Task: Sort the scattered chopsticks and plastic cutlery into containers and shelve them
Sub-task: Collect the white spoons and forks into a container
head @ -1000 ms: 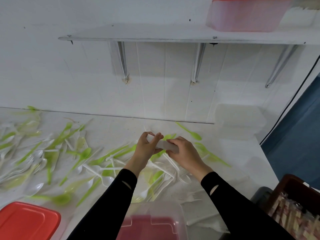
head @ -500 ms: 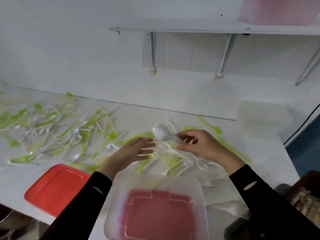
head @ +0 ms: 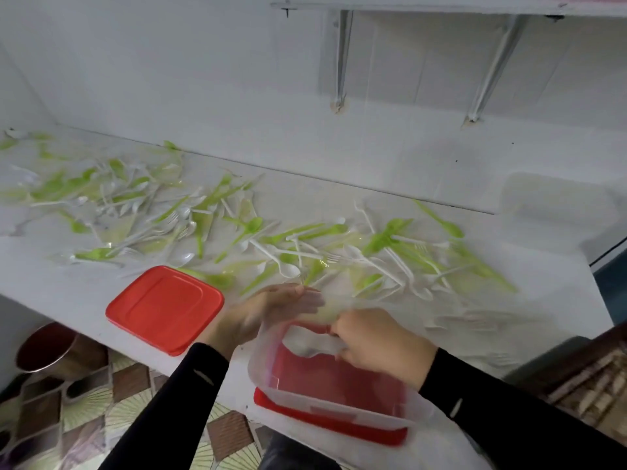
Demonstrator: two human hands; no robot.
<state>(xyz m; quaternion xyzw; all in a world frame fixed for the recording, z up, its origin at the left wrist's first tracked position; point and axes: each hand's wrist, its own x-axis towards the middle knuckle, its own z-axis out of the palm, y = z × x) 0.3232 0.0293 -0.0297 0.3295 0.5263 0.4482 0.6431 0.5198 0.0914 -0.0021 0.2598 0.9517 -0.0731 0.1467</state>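
**Head camera, wide-angle; the one view we hold.** Worn at head height, we look forward and steeply down across the white countertop (head: 305, 198) to the white panelled wall (head: 203, 79).
- **Top edge:** clipped by the white wall shelf on metal brackets (head: 441, 6).
- **Nearest the lens, lower centre:** left hand (head: 281, 307) and right hand (head: 376, 340), the latter gripping white plastic cutlery (head: 315, 347), both at the clear plastic tub (head: 339, 413).
- **Lower left:** we see past the counter's front edge to the patterned tile floor (head: 84, 418).
- **Distortion:** lines bow near the borders.

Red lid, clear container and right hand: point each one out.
Red lid (head: 164, 308), head view, centre of its top.
Clear container (head: 325, 407), head view, near wall.
Right hand (head: 380, 340), head view, back of hand gripping white cutlery (head: 307, 346).
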